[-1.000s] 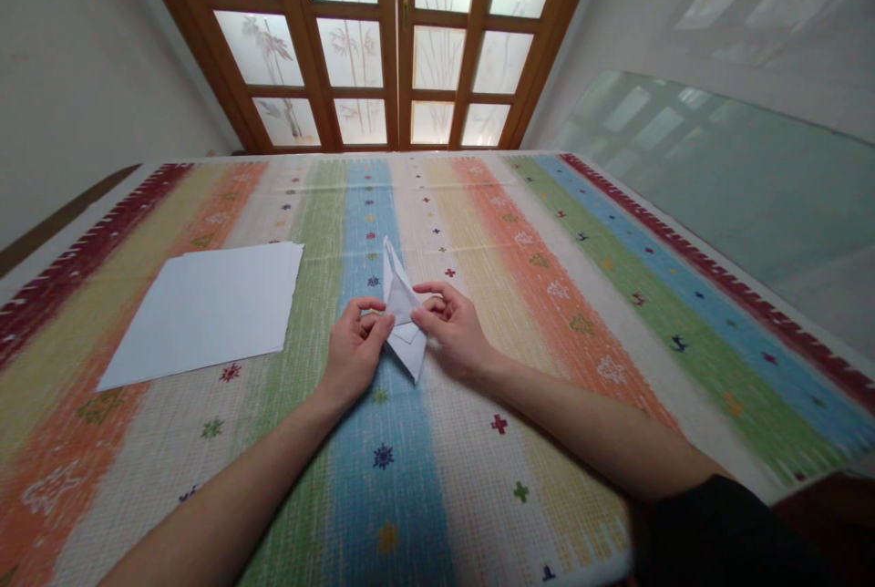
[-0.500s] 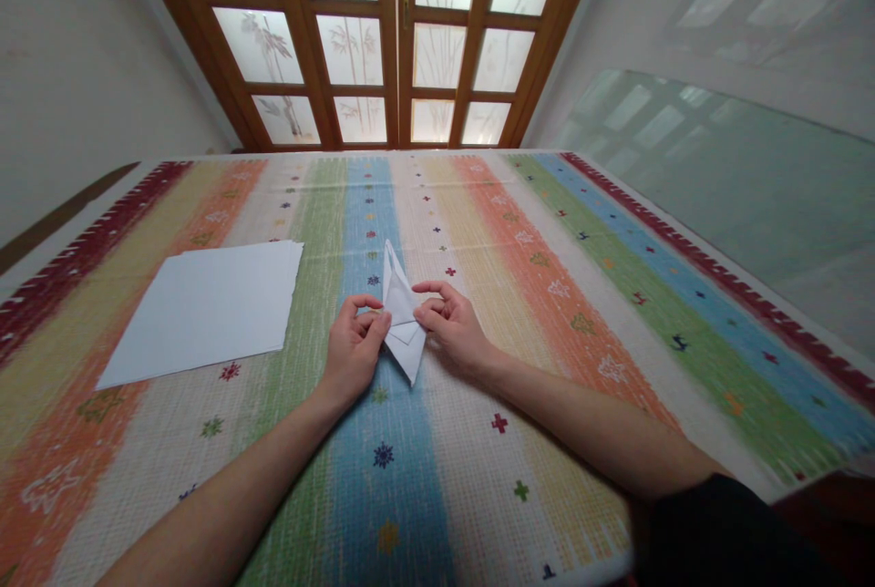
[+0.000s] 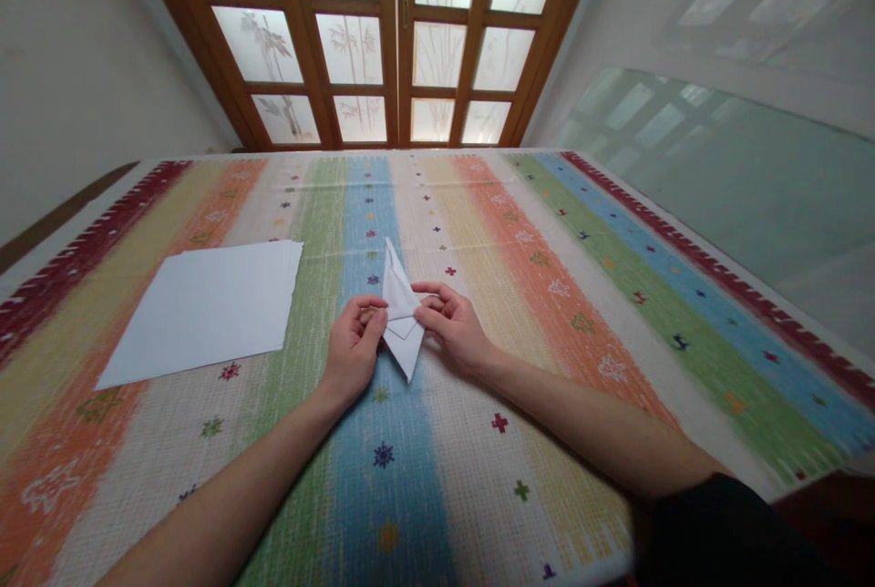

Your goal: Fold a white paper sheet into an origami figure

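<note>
A folded white paper (image 3: 403, 304), shaped like a long diamond with a crease flap across its middle, is held just above the blue stripe of the tablecloth. Its narrow tips point away from me and towards me. My left hand (image 3: 355, 341) pinches its left corner between thumb and forefinger. On the opposite side, my right hand (image 3: 455, 327) grips the right corner the same way, with the forefinger lying along the upper edge. The fingers underneath are partly hidden.
A stack of white paper sheets (image 3: 205, 309) lies to the left of my hands. The striped tablecloth (image 3: 547, 368) covers the table. Beyond the far edge stands a wooden door (image 3: 397, 49) with frosted panes. A glass panel (image 3: 717, 177) is on the right wall.
The folded paper has tilted slightly, its near tip shifting a little left and up. Both hands keep their pinch in almost the same place.
</note>
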Available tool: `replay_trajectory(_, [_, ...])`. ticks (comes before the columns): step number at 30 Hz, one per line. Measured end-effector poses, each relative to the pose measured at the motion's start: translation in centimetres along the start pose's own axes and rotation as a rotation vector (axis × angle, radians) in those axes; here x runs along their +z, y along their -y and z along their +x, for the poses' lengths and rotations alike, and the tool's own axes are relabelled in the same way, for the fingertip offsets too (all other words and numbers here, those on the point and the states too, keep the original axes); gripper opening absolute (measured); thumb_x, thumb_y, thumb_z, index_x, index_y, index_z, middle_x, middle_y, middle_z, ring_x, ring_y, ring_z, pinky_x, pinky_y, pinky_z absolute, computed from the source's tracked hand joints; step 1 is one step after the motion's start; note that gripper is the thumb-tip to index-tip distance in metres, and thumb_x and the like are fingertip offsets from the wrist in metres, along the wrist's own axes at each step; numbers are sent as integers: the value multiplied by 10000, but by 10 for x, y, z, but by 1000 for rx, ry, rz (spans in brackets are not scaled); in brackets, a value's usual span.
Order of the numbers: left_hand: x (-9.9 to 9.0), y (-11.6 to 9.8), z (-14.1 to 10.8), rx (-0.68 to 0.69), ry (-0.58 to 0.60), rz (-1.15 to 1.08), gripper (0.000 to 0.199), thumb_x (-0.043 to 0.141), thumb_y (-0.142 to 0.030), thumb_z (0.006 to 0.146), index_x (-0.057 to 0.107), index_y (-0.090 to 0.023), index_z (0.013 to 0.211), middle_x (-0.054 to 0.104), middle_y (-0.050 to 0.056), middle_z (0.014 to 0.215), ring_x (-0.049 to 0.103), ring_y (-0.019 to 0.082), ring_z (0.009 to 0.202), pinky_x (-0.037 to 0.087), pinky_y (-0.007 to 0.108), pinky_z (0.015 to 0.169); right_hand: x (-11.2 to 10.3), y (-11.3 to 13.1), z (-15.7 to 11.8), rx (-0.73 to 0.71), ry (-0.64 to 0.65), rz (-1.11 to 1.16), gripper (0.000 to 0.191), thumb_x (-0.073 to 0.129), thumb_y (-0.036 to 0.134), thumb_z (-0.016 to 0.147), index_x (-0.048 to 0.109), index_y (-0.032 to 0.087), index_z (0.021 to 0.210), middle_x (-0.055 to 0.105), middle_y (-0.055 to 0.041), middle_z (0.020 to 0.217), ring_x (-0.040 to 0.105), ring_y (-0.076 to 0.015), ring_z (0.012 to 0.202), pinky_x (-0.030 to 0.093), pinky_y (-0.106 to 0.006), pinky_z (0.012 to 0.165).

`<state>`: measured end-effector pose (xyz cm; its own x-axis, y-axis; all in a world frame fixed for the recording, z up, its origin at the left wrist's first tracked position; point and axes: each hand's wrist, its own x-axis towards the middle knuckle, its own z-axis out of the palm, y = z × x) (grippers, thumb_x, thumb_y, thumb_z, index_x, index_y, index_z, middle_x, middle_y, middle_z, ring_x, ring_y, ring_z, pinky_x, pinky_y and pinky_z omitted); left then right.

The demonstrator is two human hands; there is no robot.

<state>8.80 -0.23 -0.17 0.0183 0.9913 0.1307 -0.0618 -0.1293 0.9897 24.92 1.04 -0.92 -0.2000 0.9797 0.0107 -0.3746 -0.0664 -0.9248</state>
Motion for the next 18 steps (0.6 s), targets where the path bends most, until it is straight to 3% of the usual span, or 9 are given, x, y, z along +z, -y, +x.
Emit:
replay_trajectory(10, [-1,0,-1,48,-33,49,230,670,-314,770,614,-186,952,621,-3,739,568,126,615,441,225,551,1,2,1,42,-53,70,419,835,387,621,655,206,953,645,46,679,600,-105,595,513,-265,609])
replay_trajectory(18, [0,-1,-1,35,-10,25,271,683,-286,740,602,-179,975,612,-10,730,558,121,600,437,230,548,0,2,2,54,-57,88,406,823,421,638,662,212,947,677,19,732,633,-133,663,533,-292,655])
